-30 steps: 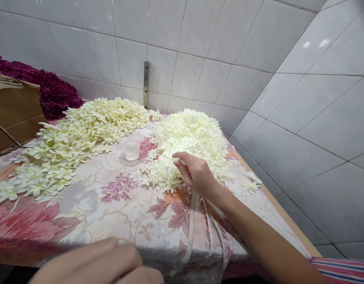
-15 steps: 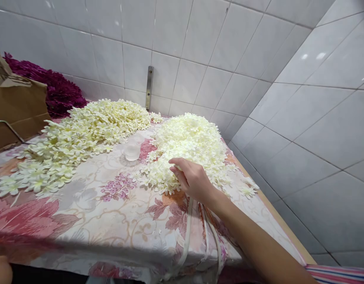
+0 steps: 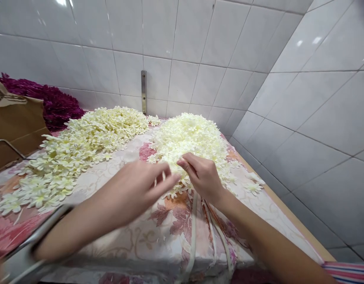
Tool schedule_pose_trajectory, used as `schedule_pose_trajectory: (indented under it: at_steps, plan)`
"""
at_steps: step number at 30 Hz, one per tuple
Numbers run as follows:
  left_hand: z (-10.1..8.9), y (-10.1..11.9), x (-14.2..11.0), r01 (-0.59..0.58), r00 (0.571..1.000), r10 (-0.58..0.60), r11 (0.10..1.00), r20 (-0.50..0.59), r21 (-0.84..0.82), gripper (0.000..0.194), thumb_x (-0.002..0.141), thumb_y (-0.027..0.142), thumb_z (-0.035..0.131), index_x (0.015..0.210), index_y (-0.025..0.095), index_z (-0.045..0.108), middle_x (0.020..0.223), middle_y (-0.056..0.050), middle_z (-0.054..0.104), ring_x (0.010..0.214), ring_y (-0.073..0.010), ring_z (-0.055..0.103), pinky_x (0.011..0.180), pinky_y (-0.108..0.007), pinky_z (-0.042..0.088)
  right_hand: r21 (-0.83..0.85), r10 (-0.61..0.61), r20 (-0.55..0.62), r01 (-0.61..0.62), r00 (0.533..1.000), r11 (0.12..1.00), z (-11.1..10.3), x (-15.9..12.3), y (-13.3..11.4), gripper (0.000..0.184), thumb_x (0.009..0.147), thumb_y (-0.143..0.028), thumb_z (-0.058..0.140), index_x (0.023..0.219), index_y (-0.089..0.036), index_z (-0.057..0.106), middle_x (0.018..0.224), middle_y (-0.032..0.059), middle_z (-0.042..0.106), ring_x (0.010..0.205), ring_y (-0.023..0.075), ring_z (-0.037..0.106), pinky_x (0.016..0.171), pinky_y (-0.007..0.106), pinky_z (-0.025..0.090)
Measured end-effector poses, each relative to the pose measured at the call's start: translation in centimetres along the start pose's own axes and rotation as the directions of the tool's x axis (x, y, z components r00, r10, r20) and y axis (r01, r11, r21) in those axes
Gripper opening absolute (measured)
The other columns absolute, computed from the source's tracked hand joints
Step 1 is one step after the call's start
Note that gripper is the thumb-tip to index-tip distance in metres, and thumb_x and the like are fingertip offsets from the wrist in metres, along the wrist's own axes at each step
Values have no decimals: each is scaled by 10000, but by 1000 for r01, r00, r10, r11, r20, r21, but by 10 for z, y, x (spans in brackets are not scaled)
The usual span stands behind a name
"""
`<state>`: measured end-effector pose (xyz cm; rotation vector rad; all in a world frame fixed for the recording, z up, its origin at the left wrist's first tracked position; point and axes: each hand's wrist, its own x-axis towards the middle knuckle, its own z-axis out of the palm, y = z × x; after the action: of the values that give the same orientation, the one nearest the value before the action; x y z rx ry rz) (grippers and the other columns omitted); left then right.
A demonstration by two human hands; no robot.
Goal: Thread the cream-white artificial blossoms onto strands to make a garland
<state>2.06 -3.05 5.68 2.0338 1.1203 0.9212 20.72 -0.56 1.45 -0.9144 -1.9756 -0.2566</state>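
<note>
My left hand (image 3: 142, 187), slightly blurred, reaches in over the floral tablecloth (image 3: 140, 240). Its fingers are bent and apart, with the thumb stretched toward my other hand. Thumb and forefinger of my right hand (image 3: 205, 175) are pinched together at the front of a heap of pale cream artificial flowers (image 3: 188, 130). Whatever lies in that pinch is too small to make out. Below my right hand, white cords (image 3: 194, 232) and thin orange strings run toward the table's front edge. A light-coloured band (image 3: 25, 252) surrounds my left forearm, blurred.
A second heap of yellowish-cream flowers (image 3: 102, 130) spreads across the left side. Behind it are purple flowers (image 3: 54, 100) and a brown cardboard box (image 3: 18, 122). A metal bracket (image 3: 143, 92) is fixed to the tiled wall. Loose flowers (image 3: 253, 185) lie near the right edge.
My left hand has come in from the lower left corner to beside my right hand, covering where the clear round object stood. My right hand stays by the heap, still pinched. The view has shifted slightly.
</note>
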Motion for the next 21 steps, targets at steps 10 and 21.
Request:
schedule_pose_trajectory:
  at_steps: [10,21]
  plan:
    - [27,-30,45,92,995,-66,919,81,-384,237,780,376,569,778,163,674,755,-31,624,695,-141,562,536,-211,440,-38,53,288,-44,956,998,3,-4,3,450,932,-211,323,1375,-135,335,985,132,654,832,220,632,650,342,530]
    - [29,-37,37,218,975,-150,775,163,-593,260,789,380,556,722,146,649,750,-37,629,758,-155,579,659,-261,471,44,-234,88,230,968,972,7,-2,4,399,897,-91,426,1287,-175,415,989,113,595,912,187,601,716,317,551]
